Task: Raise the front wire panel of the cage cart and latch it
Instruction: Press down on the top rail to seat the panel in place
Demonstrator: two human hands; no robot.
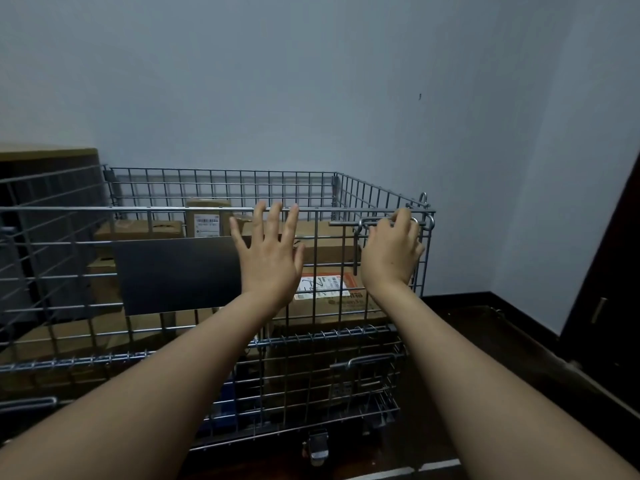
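The front wire panel [69, 265] of the cage cart stands upright, its top rail level with the cart's side walls. A dark flat plate [176, 275] hangs on its middle. My left hand [270, 258] lies flat against the panel with fingers spread, fingertips at the top rail. My right hand [391, 254] rests at the panel's top right corner, fingers curled over the sliding metal latch rod [349, 223]. The rod's bent handle hangs down beside that hand. How far the rod reaches into the corner loop [424, 200] is hidden by my fingers.
Several cardboard boxes [322, 244] fill the cart behind the panel. A lower hinged wire section [311, 386] with a second latch sits below. A caster wheel [318, 448] shows at the bottom. A blue-grey wall stands behind, a dark door [609, 306] at the right, dark wooden floor.
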